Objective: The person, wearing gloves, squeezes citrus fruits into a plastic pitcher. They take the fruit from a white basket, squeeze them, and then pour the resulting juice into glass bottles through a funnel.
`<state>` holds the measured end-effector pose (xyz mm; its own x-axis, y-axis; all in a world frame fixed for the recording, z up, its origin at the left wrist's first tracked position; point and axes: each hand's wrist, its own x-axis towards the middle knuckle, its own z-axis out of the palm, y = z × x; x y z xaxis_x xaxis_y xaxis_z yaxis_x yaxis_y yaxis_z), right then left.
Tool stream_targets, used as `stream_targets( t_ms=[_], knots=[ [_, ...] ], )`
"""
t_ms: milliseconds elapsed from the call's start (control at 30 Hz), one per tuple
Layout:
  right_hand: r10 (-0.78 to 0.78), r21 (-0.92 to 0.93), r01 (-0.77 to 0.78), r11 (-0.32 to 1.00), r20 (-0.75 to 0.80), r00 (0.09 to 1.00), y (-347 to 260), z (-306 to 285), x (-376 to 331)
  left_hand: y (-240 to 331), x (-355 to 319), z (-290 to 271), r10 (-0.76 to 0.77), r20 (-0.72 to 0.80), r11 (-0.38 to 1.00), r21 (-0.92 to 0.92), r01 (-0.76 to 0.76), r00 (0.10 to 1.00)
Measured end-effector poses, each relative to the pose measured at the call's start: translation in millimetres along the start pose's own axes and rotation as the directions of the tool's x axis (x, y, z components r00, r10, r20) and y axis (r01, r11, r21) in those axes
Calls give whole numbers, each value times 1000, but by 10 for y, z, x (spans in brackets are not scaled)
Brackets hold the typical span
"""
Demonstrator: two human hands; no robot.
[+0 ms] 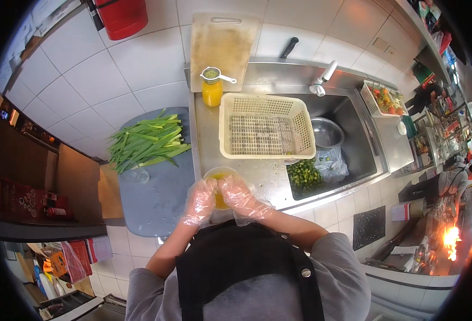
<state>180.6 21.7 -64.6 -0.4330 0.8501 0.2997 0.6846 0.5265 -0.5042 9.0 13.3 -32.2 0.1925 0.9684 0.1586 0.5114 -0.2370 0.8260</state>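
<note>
Both my hands wear clear plastic gloves and meet over a round container (220, 170) of yellow liquid at the counter's front edge. My left hand (201, 199) is closed at its left side, fingers drawn together. Against it, my right hand (241, 197) is closed too, fingers bent inward over the rim. Whatever they pinch is hidden by the gloves. Beyond them stands a bottle of yellow liquid (212, 95), with a small white-handled strainer (211, 74) holding green bits on its mouth. Small green fruits, some apparently cut (305, 175), lie heaped at the sink's near left corner.
A cream plastic basket (225, 128) sits just ahead, overlapping the sink (362, 152). The sink holds a metal bowl (327, 132) and a plastic bag (332, 167). Long green leaves (149, 140) and a clear glass (137, 176) rest on the grey board (155, 206) at left.
</note>
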Motion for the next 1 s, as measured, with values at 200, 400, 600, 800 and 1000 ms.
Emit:
stream_targets(
  t_ms=[200, 400, 600, 800, 1000],
  knots=[
    [-2, 100, -1, 995, 30, 1000, -14, -74, 65, 113, 42, -124, 222, 11, 941, 257, -218, 975],
    [336, 424, -381, 822, 178, 925, -58, -64, 22, 110, -51, -122, 79, -18, 996, 35, -78, 997],
    [117, -228, -121, 966, -29, 993, -31, -954, -111, 533, 55, -254, 200, -22, 978, -63, -201, 980],
    [543, -506, -554, 661, -187, 818, 452, -1641, -551, 337, 131, -346, 238, -52, 971, 9, -238, 970],
    [537, -718, -476, 508, -168, 827, 1330, -888, -140, 312, 233, -398, 258, -25, 965, 46, -257, 966]
  ],
)
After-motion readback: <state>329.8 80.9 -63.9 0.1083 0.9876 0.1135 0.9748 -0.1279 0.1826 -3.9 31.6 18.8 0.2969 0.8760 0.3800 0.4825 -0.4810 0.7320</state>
